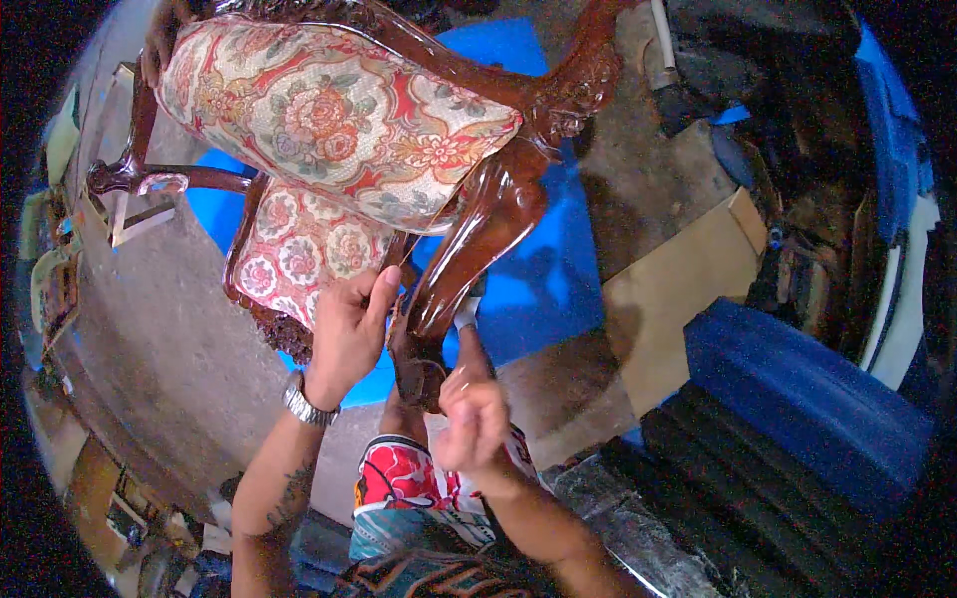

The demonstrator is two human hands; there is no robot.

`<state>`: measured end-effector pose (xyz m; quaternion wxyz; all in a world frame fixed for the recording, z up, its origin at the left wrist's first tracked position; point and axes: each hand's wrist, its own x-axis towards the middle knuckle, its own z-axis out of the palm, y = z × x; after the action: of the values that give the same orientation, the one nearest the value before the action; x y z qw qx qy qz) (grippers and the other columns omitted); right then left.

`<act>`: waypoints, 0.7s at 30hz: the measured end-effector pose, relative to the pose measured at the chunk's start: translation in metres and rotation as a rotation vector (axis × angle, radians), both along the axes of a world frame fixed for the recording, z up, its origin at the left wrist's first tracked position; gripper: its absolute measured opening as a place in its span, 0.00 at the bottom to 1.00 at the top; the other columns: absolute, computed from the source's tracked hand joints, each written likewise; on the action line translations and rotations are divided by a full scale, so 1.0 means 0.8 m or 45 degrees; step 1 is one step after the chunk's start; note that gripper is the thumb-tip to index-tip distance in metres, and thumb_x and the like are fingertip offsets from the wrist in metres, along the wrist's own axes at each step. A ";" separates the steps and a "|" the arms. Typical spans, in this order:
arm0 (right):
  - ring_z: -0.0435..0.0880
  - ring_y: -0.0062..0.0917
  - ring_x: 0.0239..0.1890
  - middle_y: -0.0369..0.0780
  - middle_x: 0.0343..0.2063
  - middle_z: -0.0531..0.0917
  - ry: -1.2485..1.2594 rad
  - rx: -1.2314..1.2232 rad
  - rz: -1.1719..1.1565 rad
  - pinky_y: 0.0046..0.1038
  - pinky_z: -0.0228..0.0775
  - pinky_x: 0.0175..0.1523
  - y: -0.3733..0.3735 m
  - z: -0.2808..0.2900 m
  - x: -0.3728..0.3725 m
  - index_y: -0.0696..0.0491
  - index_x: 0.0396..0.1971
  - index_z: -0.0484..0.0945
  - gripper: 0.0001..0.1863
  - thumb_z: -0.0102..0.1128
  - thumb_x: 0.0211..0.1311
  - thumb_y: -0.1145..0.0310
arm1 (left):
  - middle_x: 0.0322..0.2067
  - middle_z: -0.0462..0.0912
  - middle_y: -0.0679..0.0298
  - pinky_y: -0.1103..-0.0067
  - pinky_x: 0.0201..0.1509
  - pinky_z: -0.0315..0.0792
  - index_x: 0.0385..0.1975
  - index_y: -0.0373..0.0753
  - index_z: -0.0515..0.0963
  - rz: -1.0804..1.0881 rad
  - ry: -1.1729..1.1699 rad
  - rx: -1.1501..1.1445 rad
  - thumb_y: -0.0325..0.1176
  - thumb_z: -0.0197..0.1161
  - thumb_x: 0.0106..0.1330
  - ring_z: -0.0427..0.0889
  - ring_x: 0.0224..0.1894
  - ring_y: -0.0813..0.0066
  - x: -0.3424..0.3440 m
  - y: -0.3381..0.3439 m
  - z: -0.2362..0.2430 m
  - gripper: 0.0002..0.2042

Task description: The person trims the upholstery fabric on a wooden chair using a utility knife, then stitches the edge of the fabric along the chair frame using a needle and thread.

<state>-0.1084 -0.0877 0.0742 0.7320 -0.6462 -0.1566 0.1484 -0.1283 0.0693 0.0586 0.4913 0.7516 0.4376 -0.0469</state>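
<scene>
A carved glossy wooden chair frame point(488, 219) lies tipped over, with a floral padded panel point(319, 130) above a smaller floral cushion panel point(279, 239). My left hand point(349, 329), with a metal watch on its wrist, is closed beside the smaller panel's right edge and the wooden leg, thumb raised; what its fingers hold is hidden. My right hand point(469, 424) is curled and blurred just right of the leg's lower end point(419, 379); I cannot make out what, if anything, it grips.
Another person's hand point(159, 45) is at the top-left of the chair. A blue sheet point(558, 279) lies beneath it on the concrete floor point(140, 329). To the right are a tan board point(658, 279), dark blue padded pieces point(797, 399) and clutter. More clutter lines the left.
</scene>
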 end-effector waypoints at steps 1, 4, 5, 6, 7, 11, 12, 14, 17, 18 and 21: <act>0.73 0.31 0.22 0.40 0.21 0.75 0.154 0.043 0.029 0.34 0.65 0.32 -0.002 0.002 0.015 0.55 0.31 0.70 0.02 0.49 0.63 0.74 | 0.13 0.65 0.57 0.71 0.21 0.57 0.17 0.32 0.70 -0.069 -0.093 0.050 0.38 0.57 0.71 0.62 0.16 0.71 0.000 -0.001 0.008 0.20; 0.82 0.28 0.35 0.43 0.27 0.82 -0.147 -0.508 0.084 0.30 0.74 0.45 -0.004 0.005 0.084 0.58 0.38 0.70 0.12 0.42 0.76 0.64 | 0.20 0.73 0.54 0.71 0.24 0.63 0.24 0.33 0.75 -0.255 -0.189 0.180 0.35 0.59 0.69 0.71 0.20 0.63 0.002 -0.009 0.038 0.13; 0.83 0.26 0.33 0.42 0.28 0.83 -0.052 -0.529 0.065 0.28 0.75 0.42 0.001 0.003 0.107 0.58 0.39 0.72 0.11 0.44 0.75 0.66 | 0.22 0.75 0.53 0.71 0.26 0.65 0.27 0.33 0.76 -0.282 -0.225 0.179 0.33 0.59 0.68 0.74 0.22 0.60 0.003 -0.011 0.046 0.10; 0.83 0.24 0.31 0.41 0.29 0.84 0.039 -0.544 0.042 0.25 0.76 0.39 0.006 0.001 0.132 0.58 0.40 0.74 0.10 0.45 0.75 0.67 | 0.25 0.77 0.53 0.71 0.27 0.68 0.30 0.34 0.78 -0.307 -0.259 0.173 0.32 0.60 0.68 0.76 0.24 0.57 0.004 -0.014 0.053 0.08; 0.84 0.24 0.30 0.40 0.31 0.85 0.292 -0.501 -0.042 0.26 0.77 0.38 0.014 -0.003 0.152 0.58 0.40 0.77 0.10 0.48 0.73 0.68 | 0.27 0.78 0.54 0.73 0.32 0.71 0.36 0.33 0.78 -0.333 -0.231 0.111 0.31 0.60 0.67 0.78 0.27 0.59 0.005 -0.013 0.058 0.07; 0.82 0.21 0.23 0.39 0.25 0.84 0.155 -0.551 -0.042 0.24 0.75 0.30 0.054 -0.021 0.215 0.58 0.36 0.79 0.08 0.58 0.68 0.68 | 0.25 0.77 0.59 0.75 0.30 0.69 0.38 0.33 0.78 -0.011 -0.282 -0.113 0.36 0.63 0.65 0.76 0.25 0.67 0.009 -0.002 0.065 0.12; 0.82 0.20 0.22 0.39 0.24 0.84 0.051 -0.631 -0.045 0.24 0.74 0.28 0.064 -0.026 0.223 0.57 0.34 0.79 0.08 0.61 0.66 0.68 | 0.25 0.76 0.59 0.75 0.30 0.68 0.38 0.34 0.78 -0.056 -0.351 -0.081 0.39 0.65 0.63 0.75 0.25 0.69 0.008 0.003 0.065 0.14; 0.80 0.18 0.20 0.38 0.21 0.83 -0.090 -0.700 -0.048 0.24 0.71 0.26 0.079 -0.036 0.233 0.56 0.31 0.80 0.08 0.65 0.62 0.67 | 0.24 0.75 0.61 0.77 0.29 0.67 0.39 0.34 0.78 -0.186 -0.465 0.021 0.45 0.67 0.61 0.72 0.24 0.71 0.006 0.012 0.064 0.18; 0.68 0.06 0.15 0.29 0.15 0.76 -0.301 -0.655 -0.051 0.16 0.54 0.19 0.092 -0.049 0.236 0.58 0.28 0.78 0.05 0.65 0.62 0.75 | 0.23 0.72 0.63 0.78 0.26 0.63 0.40 0.34 0.78 -0.228 -0.473 -0.032 0.50 0.68 0.58 0.67 0.22 0.75 0.003 0.017 0.060 0.23; 0.67 0.06 0.15 0.29 0.15 0.76 -0.275 -0.684 -0.048 0.16 0.53 0.19 0.093 -0.052 0.236 0.58 0.28 0.78 0.05 0.64 0.62 0.75 | 0.23 0.72 0.64 0.79 0.26 0.62 0.40 0.34 0.78 -0.239 -0.480 -0.002 0.50 0.67 0.59 0.67 0.22 0.76 0.002 0.017 0.059 0.23; 0.65 0.06 0.15 0.28 0.14 0.74 -0.243 -0.734 -0.034 0.17 0.51 0.18 0.092 -0.055 0.236 0.58 0.28 0.78 0.05 0.64 0.62 0.75 | 0.23 0.71 0.66 0.80 0.25 0.60 0.40 0.34 0.78 -0.029 -0.505 -0.099 0.50 0.66 0.60 0.66 0.22 0.79 0.001 0.012 0.057 0.23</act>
<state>0.0802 -0.0142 0.0298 0.5024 -0.8403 -0.1674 0.1156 -0.1278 0.0791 0.1038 0.5959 0.7315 0.3216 0.0797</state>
